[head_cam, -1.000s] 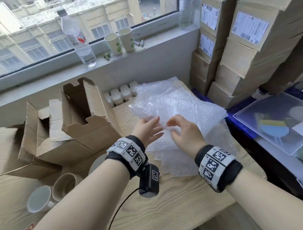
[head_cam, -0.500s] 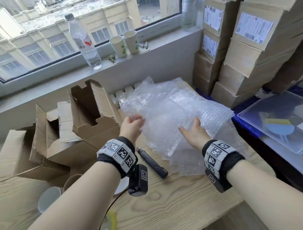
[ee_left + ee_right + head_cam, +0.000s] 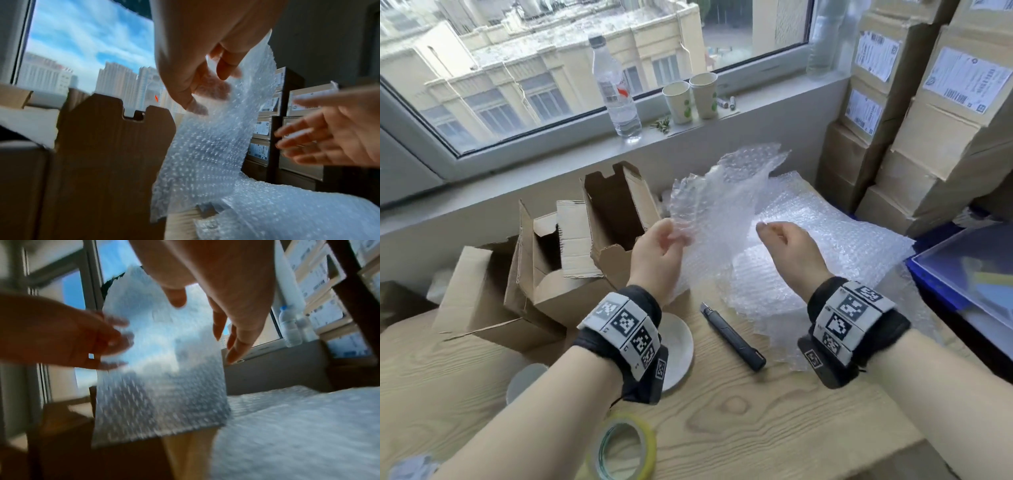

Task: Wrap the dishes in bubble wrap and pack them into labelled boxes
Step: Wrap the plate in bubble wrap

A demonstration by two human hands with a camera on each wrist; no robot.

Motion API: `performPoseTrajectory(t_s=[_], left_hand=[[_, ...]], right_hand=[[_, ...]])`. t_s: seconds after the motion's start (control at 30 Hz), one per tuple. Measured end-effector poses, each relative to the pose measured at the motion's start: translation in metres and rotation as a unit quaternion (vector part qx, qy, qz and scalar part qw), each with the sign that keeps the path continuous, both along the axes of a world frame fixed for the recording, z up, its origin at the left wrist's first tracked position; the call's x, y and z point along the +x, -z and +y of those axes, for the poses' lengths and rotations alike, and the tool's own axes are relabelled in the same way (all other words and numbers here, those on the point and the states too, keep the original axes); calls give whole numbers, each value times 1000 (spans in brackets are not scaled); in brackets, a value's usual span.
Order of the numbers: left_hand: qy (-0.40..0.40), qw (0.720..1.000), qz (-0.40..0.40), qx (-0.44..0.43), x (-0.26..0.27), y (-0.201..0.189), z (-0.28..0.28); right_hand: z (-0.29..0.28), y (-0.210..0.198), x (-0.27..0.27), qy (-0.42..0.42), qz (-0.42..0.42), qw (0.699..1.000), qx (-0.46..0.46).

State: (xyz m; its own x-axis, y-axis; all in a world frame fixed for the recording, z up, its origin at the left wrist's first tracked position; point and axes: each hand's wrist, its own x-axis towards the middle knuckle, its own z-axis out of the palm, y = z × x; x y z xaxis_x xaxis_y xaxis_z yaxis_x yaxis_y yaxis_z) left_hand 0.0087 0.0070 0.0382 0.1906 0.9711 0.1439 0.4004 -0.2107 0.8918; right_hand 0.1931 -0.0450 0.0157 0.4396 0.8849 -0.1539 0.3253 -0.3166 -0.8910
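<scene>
Bubble wrap sheet (image 3: 717, 212) lifted above the stack of bubble wrap (image 3: 825, 253) on the counter (image 3: 756, 428).
The left hand (image 3: 657, 255) pinches the sheet's left edge; the right hand (image 3: 789, 251) hangs beside it, fingers loose, holding nothing. A white dish (image 3: 679, 346) and a knife (image 3: 732, 335) lie near the open boxes (image 3: 571, 260).

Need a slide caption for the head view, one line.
Left hand lifts a bubble wrap sheet off the stack; right hand open beside it.
</scene>
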Motion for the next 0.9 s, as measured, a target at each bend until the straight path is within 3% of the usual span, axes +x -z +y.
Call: performPoseTrajectory(t_s=[0.1,0.17,0.37,0.43,0.5,0.63,0.7,0.77,0.9], left_hand=[[2,994,78,71,-24,0,-4],[3,992,103,71,-43,3,-7],[54,984,151,-71,-89,11,-28],[128,962,164,-176,-105,8,-37],[199,927,129,-289,-115,5,-47],[141,911,42,-385,-130,4,-58],[114,925,50,-360,-134,7,-60],[99,942,117,-297,-140,15,-62],[6,968,186,-166,-160,35,-60]], right_hand=[[4,-28,-24,35,254,966,22],[5,-33,-37,17,297,954,-18],[-3,-21,-83,-17,252,965,-66],[-8,-15,-97,-34,234,969,-78],[-14,-9,-109,-66,202,974,-80],[-26,4,-138,-132,123,981,-73],[-31,10,-153,-169,81,978,-87],[-36,16,-165,-192,60,975,-98],[-40,29,-178,-171,46,981,-83]])
